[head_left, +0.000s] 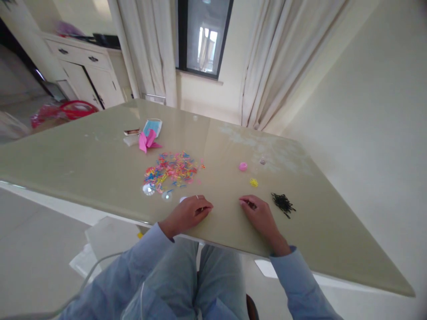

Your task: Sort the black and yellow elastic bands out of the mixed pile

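Table (pixel 336 235): pale, glossy top; carries all the small items below; both wrists lie over its near edge.
Curtains (pixel 280 58): cream, hanging beyond the far edge, on either side of a window.
Cabinet (pixel 86 73): off-white, behind the table at far left.
Coloured pile (pixel 173 166): small mixed-colour pieces, loosely spread, left of centre, just beyond the left hand.
Left hand (pixel 191 212): near the front edge; fingers curled in, thumb close to forefinger; cannot tell whether anything is held.
Right hand (pixel 260 216): well apart from the left, between it and the black pile; fingers bent, tips close together; contents, if any, cannot be made out.
Mask (pixel 155 126): blue, beyond the coloured pile.
Pink paper (pixel 149 141): folded, against the mask.
Black pile (pixel 283 203): thin strands, just right of the right hand.
Pink clump (pixel 243 166): beyond the right hand.
Yellow clump (pixel 254 182): between pink clump and right hand.
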{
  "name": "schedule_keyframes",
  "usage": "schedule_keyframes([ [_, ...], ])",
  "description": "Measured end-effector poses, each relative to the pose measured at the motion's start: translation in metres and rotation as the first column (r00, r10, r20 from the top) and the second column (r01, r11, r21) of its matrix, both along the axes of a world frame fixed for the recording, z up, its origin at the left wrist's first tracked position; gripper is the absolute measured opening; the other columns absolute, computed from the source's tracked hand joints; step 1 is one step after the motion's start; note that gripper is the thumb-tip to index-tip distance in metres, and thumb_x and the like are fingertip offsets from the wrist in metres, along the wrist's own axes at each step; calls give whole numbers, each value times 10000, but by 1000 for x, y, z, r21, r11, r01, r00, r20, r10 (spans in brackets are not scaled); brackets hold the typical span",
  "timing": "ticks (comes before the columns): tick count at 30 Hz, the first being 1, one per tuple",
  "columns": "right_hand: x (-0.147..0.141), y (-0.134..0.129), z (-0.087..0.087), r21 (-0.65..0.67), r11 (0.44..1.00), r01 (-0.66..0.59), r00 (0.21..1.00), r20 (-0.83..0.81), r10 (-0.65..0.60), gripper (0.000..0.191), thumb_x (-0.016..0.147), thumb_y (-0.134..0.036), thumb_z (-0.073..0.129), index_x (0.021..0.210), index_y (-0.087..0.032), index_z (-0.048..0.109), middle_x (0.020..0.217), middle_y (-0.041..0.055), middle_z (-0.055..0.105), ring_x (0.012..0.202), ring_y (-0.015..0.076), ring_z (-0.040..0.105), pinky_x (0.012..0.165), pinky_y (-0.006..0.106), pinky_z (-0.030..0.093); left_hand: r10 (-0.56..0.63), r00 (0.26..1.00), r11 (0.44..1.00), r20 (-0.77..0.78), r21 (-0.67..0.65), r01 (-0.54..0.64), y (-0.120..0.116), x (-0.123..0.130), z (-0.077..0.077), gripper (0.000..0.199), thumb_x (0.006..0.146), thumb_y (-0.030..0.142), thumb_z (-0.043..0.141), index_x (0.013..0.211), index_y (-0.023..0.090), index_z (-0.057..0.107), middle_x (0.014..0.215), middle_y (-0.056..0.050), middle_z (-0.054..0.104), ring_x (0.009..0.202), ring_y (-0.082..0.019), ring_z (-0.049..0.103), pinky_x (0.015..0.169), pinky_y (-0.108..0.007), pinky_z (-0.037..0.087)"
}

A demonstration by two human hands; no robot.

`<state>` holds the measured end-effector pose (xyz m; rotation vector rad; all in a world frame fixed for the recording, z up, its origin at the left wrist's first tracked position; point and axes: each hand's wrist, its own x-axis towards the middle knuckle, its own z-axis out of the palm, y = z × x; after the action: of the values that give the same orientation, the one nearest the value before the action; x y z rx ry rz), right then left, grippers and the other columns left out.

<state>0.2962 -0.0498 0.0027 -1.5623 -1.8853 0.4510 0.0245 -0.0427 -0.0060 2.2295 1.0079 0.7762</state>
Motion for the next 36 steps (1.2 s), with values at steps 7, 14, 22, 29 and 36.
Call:
schedule_keyframes([
  [7,-59,44,19,6,986,-167,986,-16,167,220,859,-294,568,973,-196,730,870,53,733,689,152,624,670,281,496,143,968,981,208,-161,-111,6,0,0,200,889,281,555,904,200,737,873,-55,738,813,-174,647,763,-289,482],
  [14,-102,117,19,-31,981,-189,955,225,191,214,816,-166,603,972,-186,748,891,62,730,787,168,635,780,293,481,172,949,977,266,-172,-128,6,0,-2,177,872,262,571,889,198,735,869,-52,742,820,-179,655,775,-293,486],
  [22,-116,145,7,-31,993,-117,955,271,121,160,832,-199,599,852,-197,758,855,72,736,810,200,633,773,305,461,177,947,977,269,-160,-138,10,3,-4,172,868,239,576,885,190,740,838,-46,737,781,-174,649,752,-287,483],
  [29,-116,140,7,-16,993,-116,965,233,117,177,844,-192,568,814,-186,742,879,77,732,831,191,614,797,298,437,184,950,977,252,-149,-150,9,3,-3,170,872,224,574,885,181,738,859,-47,742,806,-175,653,770,-284,483],
  [36,-112,137,7,-52,992,-115,988,96,120,193,855,-243,552,810,-180,728,826,57,723,749,165,615,743,271,440,192,941,976,278,-156,-153,8,3,-4,161,861,212,585,881,178,740,839,-37,742,786,-164,654,753,-268,486],
])
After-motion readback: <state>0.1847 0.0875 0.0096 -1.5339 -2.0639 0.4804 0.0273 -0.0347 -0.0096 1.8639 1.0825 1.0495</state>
